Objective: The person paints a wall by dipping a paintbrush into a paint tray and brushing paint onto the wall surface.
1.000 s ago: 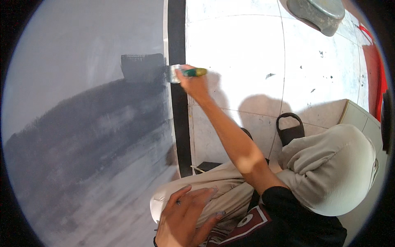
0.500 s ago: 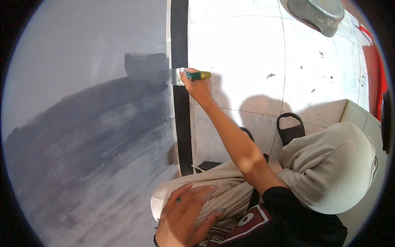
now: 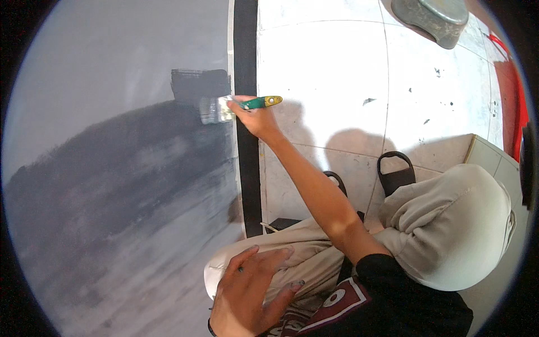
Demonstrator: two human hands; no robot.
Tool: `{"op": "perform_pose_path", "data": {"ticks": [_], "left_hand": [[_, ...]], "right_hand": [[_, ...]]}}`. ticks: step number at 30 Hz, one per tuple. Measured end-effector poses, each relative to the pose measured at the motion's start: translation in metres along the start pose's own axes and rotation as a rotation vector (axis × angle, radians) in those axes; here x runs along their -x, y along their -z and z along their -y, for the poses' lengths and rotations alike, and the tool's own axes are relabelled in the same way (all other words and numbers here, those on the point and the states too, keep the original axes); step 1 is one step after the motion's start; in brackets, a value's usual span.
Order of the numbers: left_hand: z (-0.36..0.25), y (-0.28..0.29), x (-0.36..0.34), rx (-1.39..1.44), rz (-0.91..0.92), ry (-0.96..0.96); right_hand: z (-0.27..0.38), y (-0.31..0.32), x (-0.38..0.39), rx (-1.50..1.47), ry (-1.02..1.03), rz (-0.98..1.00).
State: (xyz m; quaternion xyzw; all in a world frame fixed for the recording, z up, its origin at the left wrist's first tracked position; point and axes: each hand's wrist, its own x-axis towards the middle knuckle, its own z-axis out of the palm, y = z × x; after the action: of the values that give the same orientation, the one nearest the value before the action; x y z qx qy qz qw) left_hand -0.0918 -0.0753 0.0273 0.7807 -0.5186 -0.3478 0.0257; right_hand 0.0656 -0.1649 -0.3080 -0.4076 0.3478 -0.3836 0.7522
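Note:
A paintbrush [image 3: 259, 103] with a green, yellow-tipped handle is gripped in my right hand [image 3: 254, 118]. Its pale, paint-covered bristles lie against a grey painted surface [image 3: 112, 185], just inside the right border and below a darker, wet-looking patch [image 3: 199, 84]. Light grey covers the upper part of this surface, while a dark, streaky band curves below. My left hand [image 3: 252, 289], paint-smudged at the fingertips, has its fingers apart over my beige-trousered leg and holds nothing.
A black strip [image 3: 246, 62] with a thin pale edge borders the painted surface. Beyond lies a white tiled floor [image 3: 320, 62] with dark paint spots. A grey stool [image 3: 441, 19] stands at the far right, near something red [image 3: 514, 101]. Black slippers [image 3: 397, 174] are near my legs.
My right hand has moved the brush left, from the black strip onto the grey surface. The left hand stays nearly still over my leg.

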Motion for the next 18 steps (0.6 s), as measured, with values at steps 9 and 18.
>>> {"op": "perform_pose_path", "data": {"ticks": [9,18], "left_hand": [[-0.007,-0.004,0.01,-0.068,0.11,0.104],[-0.025,0.008,-0.003,0.385,0.005,0.435]], "right_hand": [[-0.012,0.0,0.006,0.265,0.103,-0.173],[0.04,-0.004,-0.002,-0.287,-0.196,0.141]]}}
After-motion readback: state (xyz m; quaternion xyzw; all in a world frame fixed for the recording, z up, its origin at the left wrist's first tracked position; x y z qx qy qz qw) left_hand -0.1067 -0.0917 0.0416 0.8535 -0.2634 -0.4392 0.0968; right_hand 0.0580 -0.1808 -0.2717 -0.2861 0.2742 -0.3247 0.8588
